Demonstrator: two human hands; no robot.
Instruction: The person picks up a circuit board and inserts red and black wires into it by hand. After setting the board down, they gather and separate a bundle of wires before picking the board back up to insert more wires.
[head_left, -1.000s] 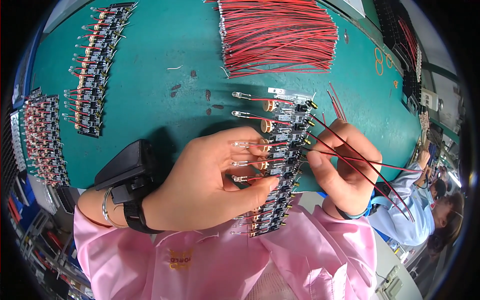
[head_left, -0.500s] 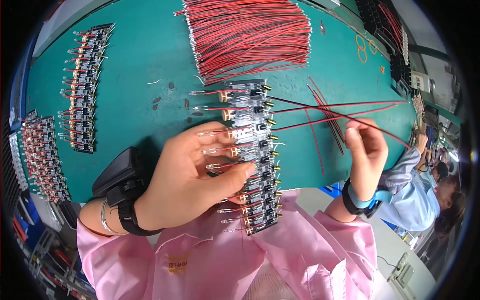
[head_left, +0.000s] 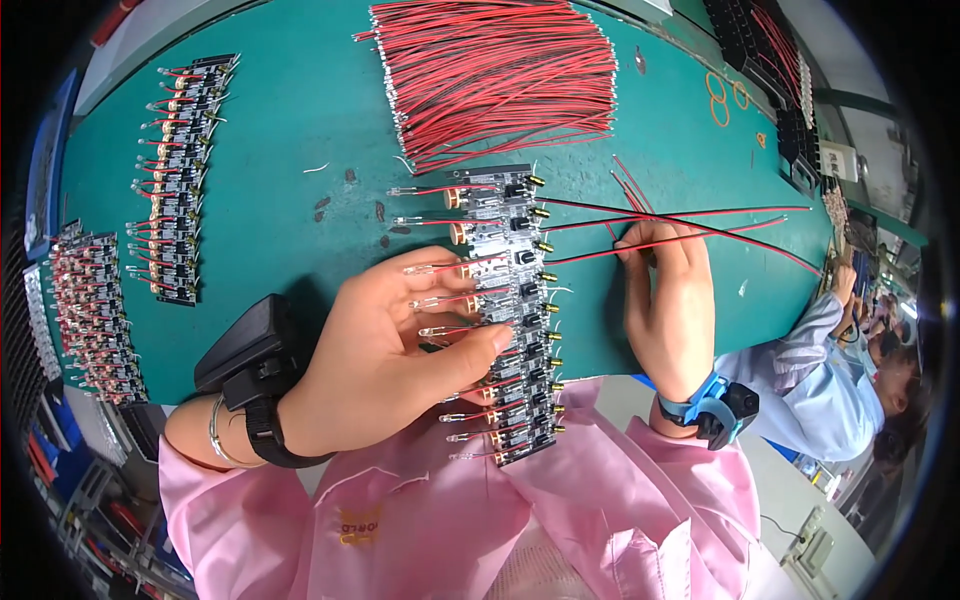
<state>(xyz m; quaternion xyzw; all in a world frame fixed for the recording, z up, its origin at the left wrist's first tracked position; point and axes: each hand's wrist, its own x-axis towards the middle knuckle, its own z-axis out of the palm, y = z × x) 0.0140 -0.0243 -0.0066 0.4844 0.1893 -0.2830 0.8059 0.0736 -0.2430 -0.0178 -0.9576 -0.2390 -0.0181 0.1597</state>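
Observation:
My left hand (head_left: 385,345) grips a long strip of joined black circuit boards (head_left: 520,285), thumb on its face. The strip stands upright in the view, over the table and the front of my pink garment. Clear-tipped small LEDs on red leads (head_left: 430,268) stick out along its left side, with brass-coloured parts along its right. Three red-and-black wires (head_left: 740,215) run right from its upper part and cross. My right hand (head_left: 675,300) is on the table beneath these, fingertips pinched at some loose red wires (head_left: 632,190); its palm side hides their lower ends.
A large bundle of red and black wires (head_left: 500,85) lies at the far middle of the green table (head_left: 290,110). Finished-looking board strips (head_left: 180,180) lie left, with more stacked boards (head_left: 95,310) at the far left. Rubber bands (head_left: 718,100) are right. A co-worker in blue (head_left: 820,400) sits right.
My right hand has moved left and down from the attached wires' right ends to the loose wires on the table. My left hand keeps its grip on the board strip.

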